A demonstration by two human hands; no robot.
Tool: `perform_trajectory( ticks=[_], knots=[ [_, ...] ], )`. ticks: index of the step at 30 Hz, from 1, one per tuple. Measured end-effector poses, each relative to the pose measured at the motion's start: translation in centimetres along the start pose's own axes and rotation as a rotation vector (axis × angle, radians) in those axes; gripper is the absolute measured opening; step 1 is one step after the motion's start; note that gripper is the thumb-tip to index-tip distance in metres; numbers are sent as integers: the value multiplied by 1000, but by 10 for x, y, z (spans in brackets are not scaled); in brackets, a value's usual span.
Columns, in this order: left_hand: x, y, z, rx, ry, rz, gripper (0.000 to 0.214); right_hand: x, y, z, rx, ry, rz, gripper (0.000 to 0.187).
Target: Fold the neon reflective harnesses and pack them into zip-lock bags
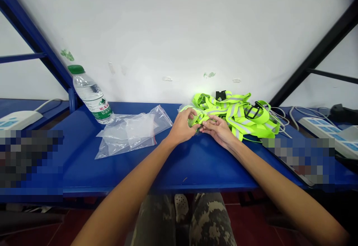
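Left hand (pixel 183 126) and right hand (pixel 218 130) held close together, fingers pressed inward, pinching a folded fluorescent-yellow reflective strap (pixel 200 118) between them. The strap lies at the near edge of a heaped pile of yellow reflective vests with black buckles (pixel 237 113), on a blue metal table (pixel 195 164); a clear plastic zip bag (pixel 131 132) lies flattened just left.

The blue metal bench (pixel 195 167) carries only a few things. On the left side stands a plastic water bottle (pixel 92 95) with a green cap, and just beside it lies a clear plastic bag (pixel 125 132). On the right side is a pile of yellow-green reflective vests (pixel 237 113), with thin white cables (pixel 281 117) lying next to it.
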State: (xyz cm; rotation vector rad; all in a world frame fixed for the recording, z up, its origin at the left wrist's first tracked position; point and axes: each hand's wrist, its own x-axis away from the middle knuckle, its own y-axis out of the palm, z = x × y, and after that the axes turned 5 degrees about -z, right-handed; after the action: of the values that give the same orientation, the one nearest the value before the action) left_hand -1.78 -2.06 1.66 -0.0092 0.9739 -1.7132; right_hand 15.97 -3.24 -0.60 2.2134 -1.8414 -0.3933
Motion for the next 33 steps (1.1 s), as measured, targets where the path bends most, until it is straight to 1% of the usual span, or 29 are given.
perform_trajectory(
  ticks=[3,5,7,9,12,15,18,26,28,30,33],
  knots=[
    [0,1,0,-53,-16,8,24,-1,1,-1,55,-28,3,55],
    [0,2,0,-73,-10,10,21,-2,0,0,142,-76,30,51],
    [0,3,-1,-82,18,8,20,-5,-2,2,232,-152,69,48],
    [0,5,-3,-96,62,9,22,-7,-3,4,265,-197,90,48],
    [1,8,-4,-138,85,34,29,-8,-4,4,257,-197,94,51],
    [3,11,-1,-201,56,72,30,-8,-2,3,297,-218,108,52],
    [5,11,2,-237,26,98,30,-7,-1,1,348,-246,130,48],
    [6,17,-3,-320,-34,128,18,1,3,4,463,-309,88,43],
    [6,18,-4,-330,-8,108,12,2,4,3,461,-303,88,49],
    [7,18,-5,-327,43,89,13,3,4,4,493,-285,84,53],
    [9,19,-6,-319,63,80,14,3,4,5,537,-255,61,47]
  ],
)
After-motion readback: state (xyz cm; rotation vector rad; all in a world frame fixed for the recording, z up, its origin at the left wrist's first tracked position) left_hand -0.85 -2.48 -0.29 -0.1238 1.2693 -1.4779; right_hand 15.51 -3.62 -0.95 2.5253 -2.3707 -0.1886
